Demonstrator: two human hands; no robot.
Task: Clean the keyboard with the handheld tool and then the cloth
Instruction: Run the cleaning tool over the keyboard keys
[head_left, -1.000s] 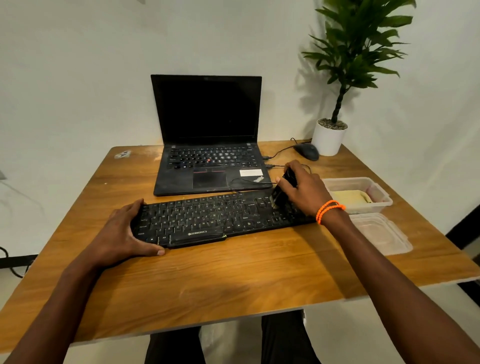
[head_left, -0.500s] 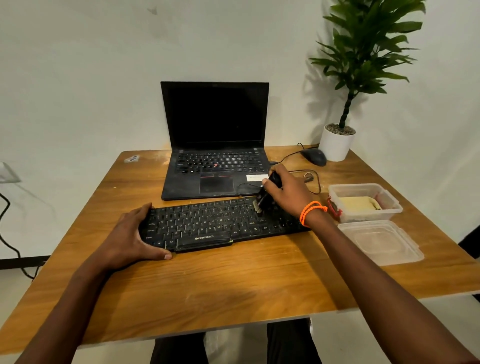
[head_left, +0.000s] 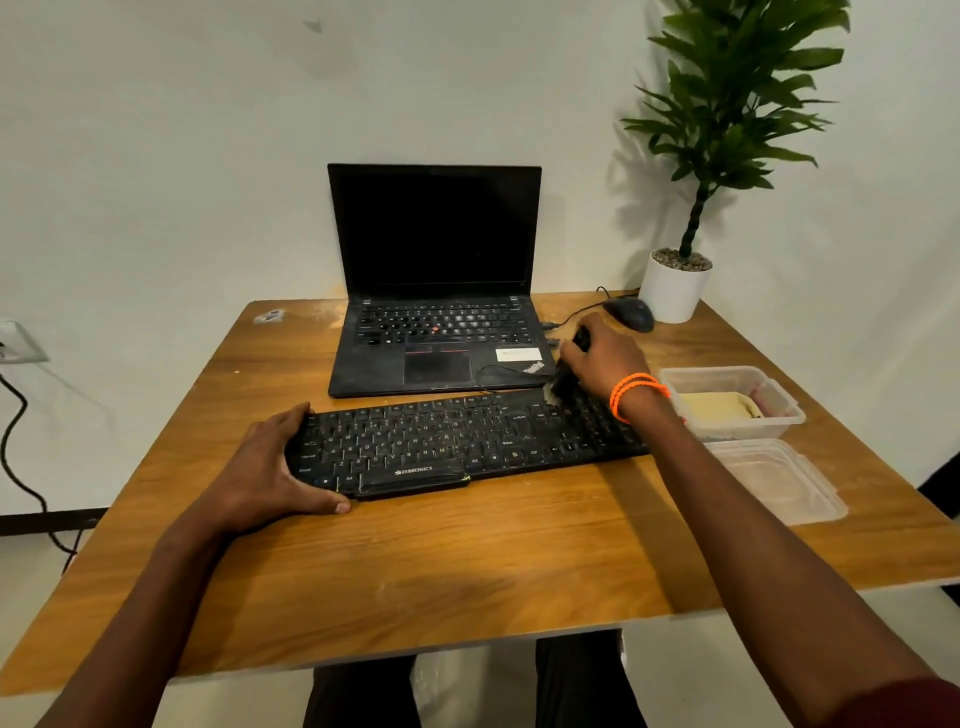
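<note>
A black keyboard (head_left: 441, 441) lies across the middle of the wooden table (head_left: 467, 561). My left hand (head_left: 265, 467) grips its left end, thumb along the front edge. My right hand (head_left: 605, 361), with an orange band at the wrist, holds a small black handheld tool (head_left: 566, 376) tilted with its tip down on the keyboard's far right corner. A folded yellow cloth (head_left: 719, 406) lies inside a clear plastic box (head_left: 779, 415) to the right of the keyboard.
An open black laptop (head_left: 434, 312) stands behind the keyboard. A black mouse (head_left: 629, 313) and a potted plant (head_left: 675, 283) sit at the back right. The box's clear lid (head_left: 779, 480) lies near the right edge. A cable hangs at the far left.
My right hand has moved the tool rightward along the keyboard's far edge to the right corner. My left hand keeps its hold on the left end. The camera has tilted slightly.
</note>
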